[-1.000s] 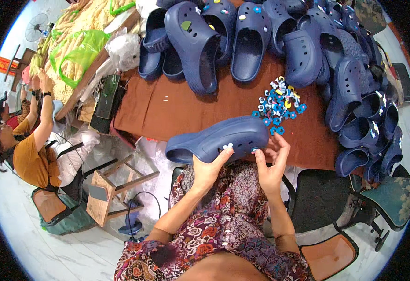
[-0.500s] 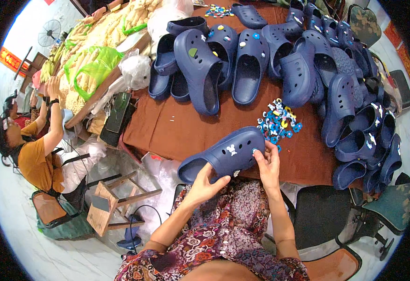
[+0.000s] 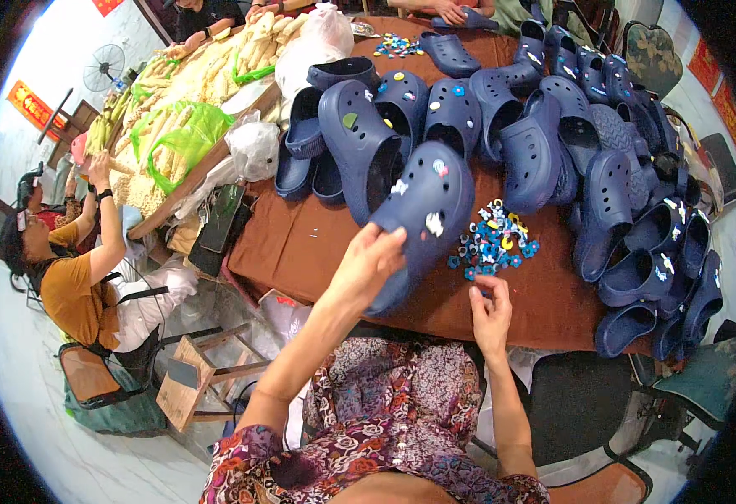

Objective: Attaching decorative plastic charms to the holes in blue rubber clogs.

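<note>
A navy clog (image 3: 425,195) is raised over the brown-covered table, toe pointing away and up. White charms and a small pink, white and blue one sit in its holes. My left hand (image 3: 370,267) grips it by the side, thumb on top. Near the table's front edge, my right hand (image 3: 491,317) hovers with fingers curved and apart, and nothing shows between them. Just beyond its fingertips lies a loose pile of small charms (image 3: 496,242) in blue, white and yellow.
Several navy clogs (image 3: 536,160) crowd the table's far side and right end. At the left, a person (image 3: 82,286) sits by a heap of pale produce (image 3: 170,139) with green bags. A wooden stool (image 3: 191,378) stands at lower left, and a black chair (image 3: 582,412) at lower right.
My left hand has lifted the clog up and away, turning its toe forward. My right hand has let go of the clog and drawn slightly down, below the charm pile.
</note>
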A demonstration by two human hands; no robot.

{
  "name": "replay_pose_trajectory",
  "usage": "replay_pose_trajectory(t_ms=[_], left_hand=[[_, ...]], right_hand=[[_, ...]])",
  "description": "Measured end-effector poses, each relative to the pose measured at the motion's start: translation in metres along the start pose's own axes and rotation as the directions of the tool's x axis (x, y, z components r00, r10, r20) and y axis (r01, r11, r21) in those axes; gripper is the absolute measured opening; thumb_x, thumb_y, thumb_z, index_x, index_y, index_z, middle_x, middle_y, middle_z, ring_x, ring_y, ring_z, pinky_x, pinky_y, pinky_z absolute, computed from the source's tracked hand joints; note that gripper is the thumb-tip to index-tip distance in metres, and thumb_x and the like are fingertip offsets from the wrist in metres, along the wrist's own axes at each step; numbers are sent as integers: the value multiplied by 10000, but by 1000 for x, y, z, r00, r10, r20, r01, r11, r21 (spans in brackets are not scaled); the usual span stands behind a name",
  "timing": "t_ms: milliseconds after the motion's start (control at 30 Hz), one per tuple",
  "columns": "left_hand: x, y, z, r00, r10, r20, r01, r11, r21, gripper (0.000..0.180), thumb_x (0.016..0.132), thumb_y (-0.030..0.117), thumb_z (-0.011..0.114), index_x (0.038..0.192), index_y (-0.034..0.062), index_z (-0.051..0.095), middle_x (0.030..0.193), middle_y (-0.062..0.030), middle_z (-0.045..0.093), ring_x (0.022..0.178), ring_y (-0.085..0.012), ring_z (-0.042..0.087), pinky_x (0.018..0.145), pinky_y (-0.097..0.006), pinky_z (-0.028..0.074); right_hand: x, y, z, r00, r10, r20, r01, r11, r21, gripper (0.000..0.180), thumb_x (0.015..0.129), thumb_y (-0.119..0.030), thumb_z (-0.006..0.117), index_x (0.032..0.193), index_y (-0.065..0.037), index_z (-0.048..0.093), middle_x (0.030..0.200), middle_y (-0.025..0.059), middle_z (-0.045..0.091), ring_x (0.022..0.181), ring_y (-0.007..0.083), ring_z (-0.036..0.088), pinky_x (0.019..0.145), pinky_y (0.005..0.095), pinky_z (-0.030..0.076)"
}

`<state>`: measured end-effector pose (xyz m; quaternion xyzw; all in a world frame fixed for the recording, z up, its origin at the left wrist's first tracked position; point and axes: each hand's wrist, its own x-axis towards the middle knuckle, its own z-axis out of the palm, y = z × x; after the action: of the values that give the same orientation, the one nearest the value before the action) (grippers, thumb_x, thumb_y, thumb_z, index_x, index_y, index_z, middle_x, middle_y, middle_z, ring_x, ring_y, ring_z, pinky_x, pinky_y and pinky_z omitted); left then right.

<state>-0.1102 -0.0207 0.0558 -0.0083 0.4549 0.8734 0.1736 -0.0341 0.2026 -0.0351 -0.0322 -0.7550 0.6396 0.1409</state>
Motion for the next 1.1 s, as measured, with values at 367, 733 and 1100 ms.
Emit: replay_pose_trajectory(t_ms=[367,733,1100], left_hand=[[187,88,46,990,142,-11,-136,924,-357,237,899,22,539,1131,-22,527,1161,-136,595,1133,-276,559,1027,-410,461],[268,98,28,969,117,-219,-151,977,-149,344,926,20,478,1243,-95,408,1302,-228,467,1184,-369,514,1053,-468,427],[170,24,47,678,695,239,-663,440,606,270,874,-11,549,1138,-8,603,1032,-113,669,929,-164,648,839,-293,516]], right_hand=[[-21,13,-25,991,112,-79,-114,993,-22,184,903,-44,621,1082,-12,600,1052,69,535,950,155,569,755,278,511],[-19,8,-26,990,119,-69,-123,990,-64,176,889,-19,615,1065,-11,614,1022,68,536,939,155,577,756,283,510],[101,10,-1,986,-133,102,153,964,-218,274,899,-101,627,1153,-15,569,1045,103,562,944,194,606,732,281,538]])
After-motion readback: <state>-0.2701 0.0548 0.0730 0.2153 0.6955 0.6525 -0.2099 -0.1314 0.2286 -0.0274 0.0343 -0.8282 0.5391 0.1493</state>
